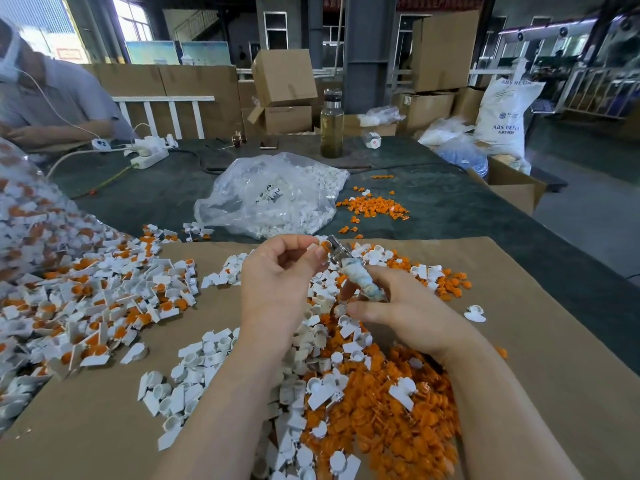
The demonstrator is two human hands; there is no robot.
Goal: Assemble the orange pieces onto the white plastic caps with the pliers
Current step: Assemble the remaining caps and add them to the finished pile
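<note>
**Cap held at plier tip, both hands raised over the piles**

The left hand point(277, 271) is held above the cardboard sheet point(540, 341), its fingers point(298, 242) pinched on a small cap with an orange piece point(323, 246) at the fingertips. The pliers point(353, 271) are gripped in the right hand point(405, 313), fingers curled round the cloth-wrapped handles; the metal tip is pointed up-left and met at the pinched piece. Whether the tip is closed on it cannot be told.

Loose white plastic caps point(201, 355) are scattered beneath the forearms, beside a heap of orange pieces point(391, 420) under the right wrist. Assembled caps point(104, 299) are piled at left. Further back on the dark surface point(450, 209), a clear bag of white parts point(270, 195), a smaller orange scatter point(374, 206) and a bottle point(331, 128) are seen. Another person point(52, 98) is seated at far left.
</note>
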